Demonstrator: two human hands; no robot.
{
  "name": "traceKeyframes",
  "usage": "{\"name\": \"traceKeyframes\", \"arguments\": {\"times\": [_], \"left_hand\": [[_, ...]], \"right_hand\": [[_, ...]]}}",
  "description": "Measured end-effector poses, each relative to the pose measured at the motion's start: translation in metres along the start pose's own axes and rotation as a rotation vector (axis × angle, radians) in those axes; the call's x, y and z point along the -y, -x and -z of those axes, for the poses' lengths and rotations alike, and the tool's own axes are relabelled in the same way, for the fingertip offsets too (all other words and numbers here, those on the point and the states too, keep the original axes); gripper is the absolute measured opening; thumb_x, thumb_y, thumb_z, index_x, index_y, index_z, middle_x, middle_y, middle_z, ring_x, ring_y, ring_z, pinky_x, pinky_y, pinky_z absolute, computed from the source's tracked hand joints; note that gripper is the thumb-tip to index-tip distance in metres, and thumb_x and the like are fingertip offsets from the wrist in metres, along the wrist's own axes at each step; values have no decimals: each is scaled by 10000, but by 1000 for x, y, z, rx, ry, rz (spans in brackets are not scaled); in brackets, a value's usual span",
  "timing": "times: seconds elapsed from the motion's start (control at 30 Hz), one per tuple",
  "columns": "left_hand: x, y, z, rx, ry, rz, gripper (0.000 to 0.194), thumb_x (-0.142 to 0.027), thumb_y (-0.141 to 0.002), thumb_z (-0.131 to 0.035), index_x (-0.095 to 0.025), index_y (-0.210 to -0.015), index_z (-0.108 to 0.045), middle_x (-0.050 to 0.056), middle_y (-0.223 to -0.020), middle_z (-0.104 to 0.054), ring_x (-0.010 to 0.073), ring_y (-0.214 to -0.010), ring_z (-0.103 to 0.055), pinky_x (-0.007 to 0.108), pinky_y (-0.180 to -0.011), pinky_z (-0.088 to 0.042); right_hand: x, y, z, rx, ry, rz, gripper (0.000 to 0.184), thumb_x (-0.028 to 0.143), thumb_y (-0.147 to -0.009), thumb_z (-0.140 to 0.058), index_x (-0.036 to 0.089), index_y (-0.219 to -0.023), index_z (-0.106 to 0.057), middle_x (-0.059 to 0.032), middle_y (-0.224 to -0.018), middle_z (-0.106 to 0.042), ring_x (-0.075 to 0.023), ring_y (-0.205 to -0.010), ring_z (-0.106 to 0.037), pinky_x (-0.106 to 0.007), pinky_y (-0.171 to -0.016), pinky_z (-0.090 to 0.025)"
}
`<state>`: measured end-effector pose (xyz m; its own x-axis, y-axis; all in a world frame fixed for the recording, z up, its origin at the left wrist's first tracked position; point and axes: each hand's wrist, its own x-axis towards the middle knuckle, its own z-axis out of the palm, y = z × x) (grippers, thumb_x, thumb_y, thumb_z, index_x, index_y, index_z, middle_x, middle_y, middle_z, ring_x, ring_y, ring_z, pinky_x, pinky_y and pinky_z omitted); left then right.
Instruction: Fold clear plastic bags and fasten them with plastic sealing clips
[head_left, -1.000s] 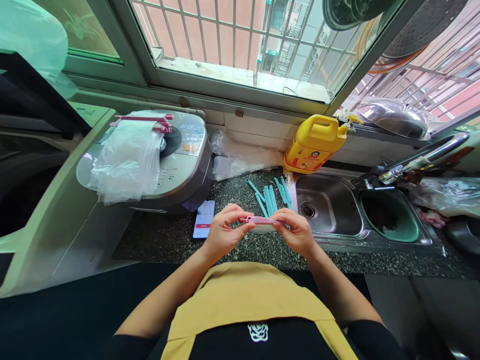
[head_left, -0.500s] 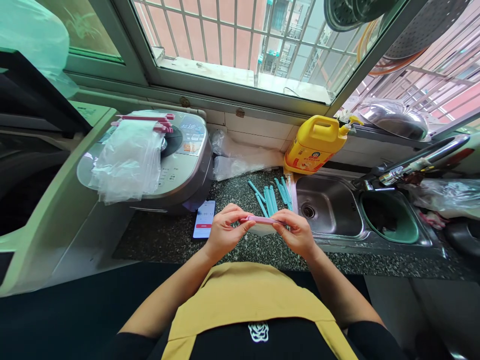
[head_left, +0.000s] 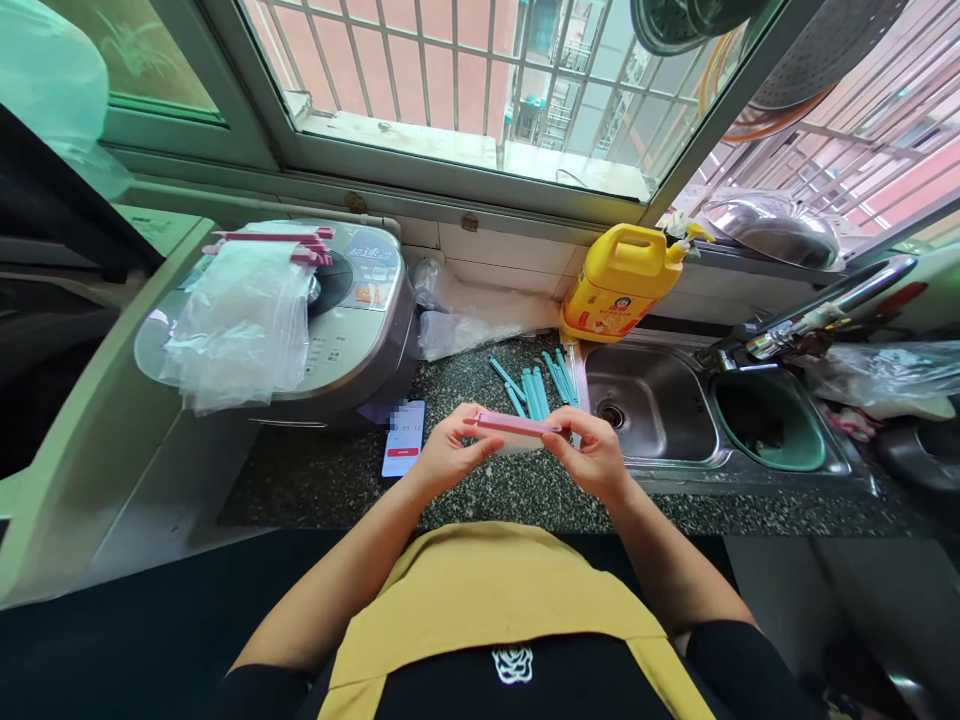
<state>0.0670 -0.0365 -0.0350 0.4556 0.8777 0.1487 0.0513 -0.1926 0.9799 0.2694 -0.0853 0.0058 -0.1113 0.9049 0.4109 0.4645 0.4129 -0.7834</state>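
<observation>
A pink bag sealing clip (head_left: 514,425) lies level between my two hands above the counter. My left hand (head_left: 454,450) pinches its left end, and my right hand (head_left: 589,452) grips its right end. Below the clip hangs part of a clear plastic bag (head_left: 517,443), mostly hidden by the clip and my fingers. Just beyond my hands, several turquoise sealing clips (head_left: 535,393) lie on the speckled counter. On the rice cooker (head_left: 360,345) at the left rests a stack of clear bags (head_left: 244,320) with pink clips (head_left: 311,240) along their top edges.
A phone (head_left: 403,440) lies left of my hands. Crumpled clear plastic (head_left: 480,320) sits against the wall. A yellow detergent jug (head_left: 619,285) stands by the steel sink (head_left: 660,400), whose right side holds a green basin (head_left: 772,425). A faucet (head_left: 795,335) reaches over the sink.
The pink clip is tilted so more of its long face shows, and my left fingers have shifted on its end. The whole view has moved slightly.
</observation>
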Motion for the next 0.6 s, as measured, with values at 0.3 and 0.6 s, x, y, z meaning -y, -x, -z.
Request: {"name": "traceKeyframes", "arguments": {"times": [0.3, 0.6], "left_hand": [[34, 14, -4, 205, 27, 156, 542, -655, -754, -532, -145, -745, -716, 87, -844, -697, 206, -786, -611, 316, -734, -469], [65, 38, -2, 368, -7, 346, 576, -684, -712, -542, -138, -797, -706, 91, -842, -711, 220, -814, -630, 354, -790, -485]], "right_hand": [[-4, -18, 11, -100, 0, -4, 145, 300, -822, -600, 185, -751, -652, -5, -642, -610, -120, -579, -532, -251, -540, -448], [-2, -18, 15, -100, 0, 10, 93, 245, -827, -596, 188, -772, -646, 1, -666, -618, -111, -589, -542, -243, -549, -455]]}}
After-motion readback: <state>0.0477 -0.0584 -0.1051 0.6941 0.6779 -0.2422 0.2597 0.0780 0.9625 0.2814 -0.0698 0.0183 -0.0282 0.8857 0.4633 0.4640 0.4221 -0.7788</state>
